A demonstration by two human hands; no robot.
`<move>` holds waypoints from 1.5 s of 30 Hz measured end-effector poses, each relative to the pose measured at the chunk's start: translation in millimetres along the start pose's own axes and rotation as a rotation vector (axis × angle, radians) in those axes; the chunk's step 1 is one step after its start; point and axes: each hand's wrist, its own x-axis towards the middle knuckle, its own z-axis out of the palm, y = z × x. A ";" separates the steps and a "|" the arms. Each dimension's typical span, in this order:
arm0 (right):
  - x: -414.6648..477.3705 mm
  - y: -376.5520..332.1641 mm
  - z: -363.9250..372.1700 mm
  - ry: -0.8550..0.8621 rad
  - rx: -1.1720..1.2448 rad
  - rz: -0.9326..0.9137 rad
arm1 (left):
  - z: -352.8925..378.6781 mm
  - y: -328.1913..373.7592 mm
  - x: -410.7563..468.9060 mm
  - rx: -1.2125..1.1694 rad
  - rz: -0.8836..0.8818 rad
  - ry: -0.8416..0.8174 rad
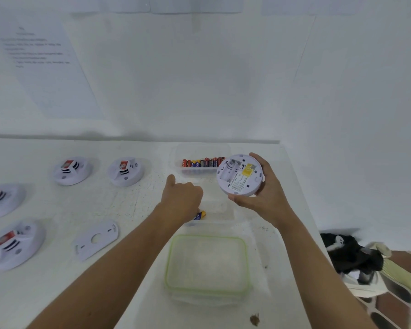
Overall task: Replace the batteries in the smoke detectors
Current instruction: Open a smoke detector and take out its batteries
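My right hand (pixel 265 198) grips a round white smoke detector (pixel 239 175) held above the table, its back towards me with the battery bay showing empty and a yellow label beside it. My left hand (pixel 182 198) hovers over a clear empty container (pixel 220 211), fingers curled around a blue and yellow battery (pixel 199 216) whose end sticks out below the palm. A clear tray (pixel 201 148) at the back holds a row of several red, blue and yellow batteries (pixel 202 162).
Several more white smoke detectors lie on the table's left: two at the back (pixel 71 170) (pixel 125 171), two near the left edge (pixel 0 200) (pixel 14 244). A flat white mounting plate (pixel 96 239) lies near them. A green-rimmed lid (pixel 208 264) sits on a container in front. The table's right edge drops off by bags (pixel 356 257).
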 end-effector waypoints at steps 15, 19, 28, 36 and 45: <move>19.3 3.6 -3.4 0.028 -0.028 0.012 | -30.7 -34.0 36.9 -0.683 0.009 0.194; 30.0 4.7 -3.1 0.066 -0.026 0.002 | -32.1 -34.7 78.9 -0.734 -0.014 0.233; 44.2 14.4 -16.1 0.059 -0.003 0.027 | -9.2 -37.0 141.6 -0.499 0.001 0.015; 49.2 19.6 -26.8 0.055 -0.003 0.029 | -14.0 -36.4 146.3 -0.492 -0.006 -0.055; 50.4 22.9 -30.8 0.021 0.010 -0.010 | -12.8 -39.2 138.3 -0.685 -0.058 0.037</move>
